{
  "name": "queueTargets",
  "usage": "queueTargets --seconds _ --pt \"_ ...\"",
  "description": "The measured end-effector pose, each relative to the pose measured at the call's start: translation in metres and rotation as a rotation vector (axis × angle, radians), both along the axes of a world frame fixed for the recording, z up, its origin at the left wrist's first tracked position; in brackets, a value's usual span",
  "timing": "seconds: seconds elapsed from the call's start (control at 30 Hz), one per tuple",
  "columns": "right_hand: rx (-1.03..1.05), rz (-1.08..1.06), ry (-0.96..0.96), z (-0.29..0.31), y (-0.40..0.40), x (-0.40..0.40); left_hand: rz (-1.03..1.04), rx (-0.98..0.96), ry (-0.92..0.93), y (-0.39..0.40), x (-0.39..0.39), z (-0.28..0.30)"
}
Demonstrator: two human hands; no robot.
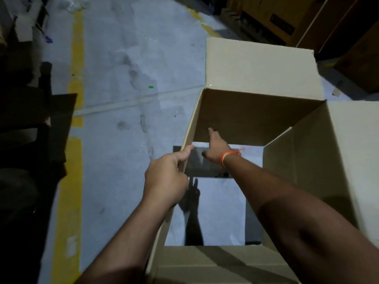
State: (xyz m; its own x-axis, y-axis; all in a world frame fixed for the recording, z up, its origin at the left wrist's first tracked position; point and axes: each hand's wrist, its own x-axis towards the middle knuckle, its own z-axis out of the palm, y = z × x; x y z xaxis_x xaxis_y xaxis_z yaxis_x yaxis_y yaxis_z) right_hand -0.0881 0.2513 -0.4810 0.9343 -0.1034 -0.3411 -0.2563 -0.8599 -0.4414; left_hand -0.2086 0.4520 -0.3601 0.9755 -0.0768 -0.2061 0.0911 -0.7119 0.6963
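Near edge: 1 flap of the cardboard box folded out toward the person, lying low in view.

Box stands on the grey floor, right of centre. Mouth faces up at the camera, and its open axis runs roughly top to bottom. Underside unsealed, with floor showing through the middle. The opening reads longer near-to-far than across, though the wide lens may stretch it.

Left hand: fingers curled over the top edge of the left wall, thumb along the rim, gripping the cardboard.

Right hand: reached down inside, fingers straight and relaxed, forefinger aimed at the far-left inner corner. Contact with the wall cannot be told. Orange wristband on that wrist.

Right flap stands up. Far flap tilts away.

Beyond: yellow floor line at left, brown cartons at top right.
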Motion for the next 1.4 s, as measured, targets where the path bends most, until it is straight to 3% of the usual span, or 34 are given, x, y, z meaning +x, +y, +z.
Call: queueTargets --seconds 0.33,0.47,0.67,0.83,1.07,1.23,1.4 --pt "0.017 0.249 0.303 -0.015 -0.035 -0.167 0.141 0.090 0.011 0.001 0.031 -0.044" --pt "0.092 0.192 0.384 -0.005 -0.053 -0.225 0.194 0.083 0.000 -0.001 0.038 -0.054" --pt "0.041 -0.098 0.074 0.003 -0.072 -0.256 0.248 0.070 0.039 -0.005 0.045 -0.091" --pt "-0.052 -0.080 0.178 -0.006 -0.074 -0.285 0.258 -0.094 0.120 -0.003 0.036 -0.108" --pt "-0.054 -0.094 0.199 0.001 -0.067 -0.285 0.025 0.227 0.517 -0.004 -0.027 -0.090" --pt "-0.073 -0.088 0.176 0.013 -0.055 -0.297 -0.080 0.261 0.559 -0.008 -0.068 -0.087" --pt "-0.021 -0.085 0.121 0.013 -0.055 -0.308 0.104 0.126 0.435 -0.012 -0.083 -0.093"
